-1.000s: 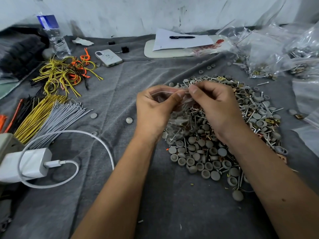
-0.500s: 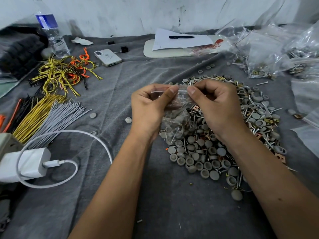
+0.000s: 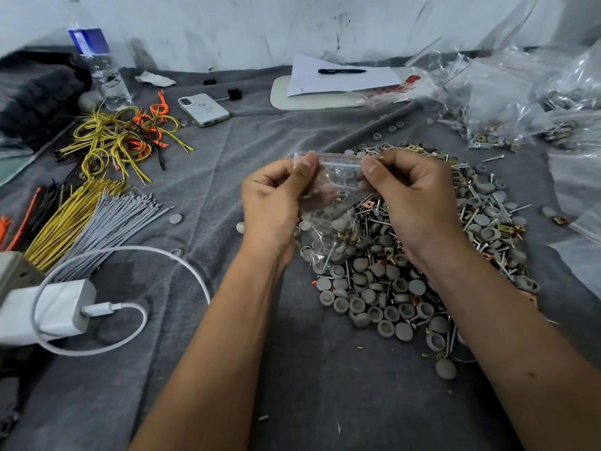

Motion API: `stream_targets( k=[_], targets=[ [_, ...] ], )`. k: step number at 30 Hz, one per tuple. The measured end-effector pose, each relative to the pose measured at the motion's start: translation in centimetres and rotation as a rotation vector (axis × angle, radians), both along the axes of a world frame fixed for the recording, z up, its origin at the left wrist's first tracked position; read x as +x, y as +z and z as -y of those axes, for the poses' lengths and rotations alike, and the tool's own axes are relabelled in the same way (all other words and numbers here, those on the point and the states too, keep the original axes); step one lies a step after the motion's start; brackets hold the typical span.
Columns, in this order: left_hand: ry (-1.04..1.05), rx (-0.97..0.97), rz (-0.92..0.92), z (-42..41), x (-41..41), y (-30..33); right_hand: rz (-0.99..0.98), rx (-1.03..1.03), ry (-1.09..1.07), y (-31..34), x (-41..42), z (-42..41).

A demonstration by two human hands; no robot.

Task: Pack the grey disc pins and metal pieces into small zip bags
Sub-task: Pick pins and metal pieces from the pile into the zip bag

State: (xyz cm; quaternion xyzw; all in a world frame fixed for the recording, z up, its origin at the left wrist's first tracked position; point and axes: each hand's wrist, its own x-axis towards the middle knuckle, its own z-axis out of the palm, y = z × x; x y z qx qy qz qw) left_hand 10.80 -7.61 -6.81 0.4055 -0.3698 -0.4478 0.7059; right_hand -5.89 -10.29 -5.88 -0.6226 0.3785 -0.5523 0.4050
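Note:
A small clear zip bag (image 3: 335, 203) with a red strip along its top hangs between my hands, holding grey discs, a screw and brass pieces. My left hand (image 3: 273, 203) pinches the bag's top left corner with thumb and fingers. My right hand (image 3: 413, 196) pinches the top right end of the zip strip. Under and right of the bag lies a big heap of grey disc pins, screws and copper and brass metal pieces (image 3: 422, 262) on the grey cloth (image 3: 227, 157).
Filled and empty clear bags (image 3: 507, 102) pile up at the back right. Yellow, orange and grey wires (image 3: 97, 177), a white charger with cable (image 3: 55, 307), a phone (image 3: 204, 109), a water bottle (image 3: 99, 66) and paper with a pen (image 3: 341, 73) lie around.
Both hands have drawn apart along the bag's top, so the red zip strip now shows stretched between them. The bag has shifted slightly left and hangs lower over the heap.

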Motion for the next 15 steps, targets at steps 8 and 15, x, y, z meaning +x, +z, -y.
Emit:
stream_targets(
  k=[8,15],
  targets=[
    [0.126,-0.026,-0.120,0.06,-0.23,0.25,-0.138,0.071,0.169,-0.09,0.42,-0.59],
    [0.147,-0.017,-0.181,0.00,-0.49,0.37,-0.250,-0.085,0.076,-0.48,0.63,-0.47]
  ],
)
